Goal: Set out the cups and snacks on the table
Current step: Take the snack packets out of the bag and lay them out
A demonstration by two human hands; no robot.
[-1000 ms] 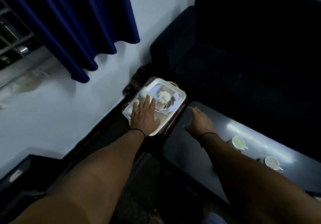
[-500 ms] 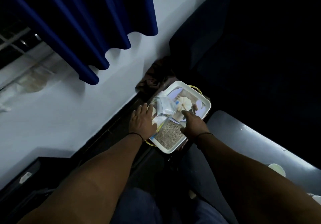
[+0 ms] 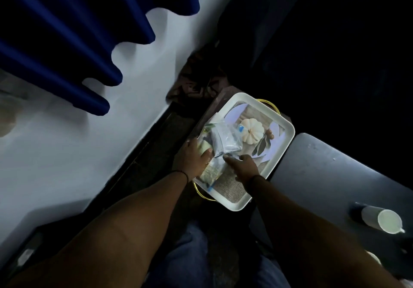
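A white tray (image 3: 282, 124) with a printed pumpkin picture sits on a small stand beside the dark table (image 3: 324, 176). Clear snack bags (image 3: 228, 140) lie piled on the tray's left half, and one with greenish contents (image 3: 211, 171) lies nearer me. My left hand (image 3: 193, 159) rests palm down on the bags at the tray's left edge, its grip hidden. The spread fingers of my right hand (image 3: 244, 167) touch the lower corner of the top clear bag. A white cup (image 3: 384, 219) stands on the table at the right.
A dark sofa fills the upper right, behind the tray and table. A blue curtain (image 3: 67, 41) hangs over the white wall on the left. A brown patterned cloth (image 3: 196, 75) lies on the floor past the tray. My knees are below the tray.
My right hand left the table and came onto the tray, reaching the clear bag. My left hand slid to the tray's left edge. The view swung left and down.
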